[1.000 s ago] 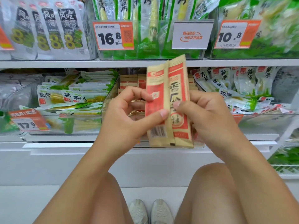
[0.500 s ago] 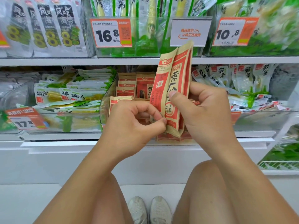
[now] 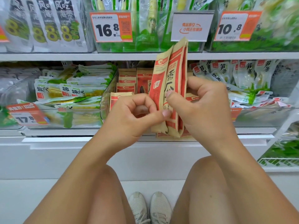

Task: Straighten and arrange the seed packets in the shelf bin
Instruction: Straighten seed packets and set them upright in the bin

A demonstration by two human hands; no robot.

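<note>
Both hands pinch the red-and-tan paper seed packets (image 3: 169,88), long axis upright: right hand (image 3: 205,109) fingers wrapped behind, left hand (image 3: 132,115) at the edge, clear plastic shelf bin (image 3: 105,101) straight behind.

I see a bright, evenly lit shop scene, the light seeming to come from above, with only soft shadows between the knees (image 3: 103,180). The shelf edge (image 3: 64,56) bows slightly (wide-angle distortion). The green bags (image 3: 278,28) at top right are smeared by blur; the price tag (image 3: 110,27) reads sharply.
</note>
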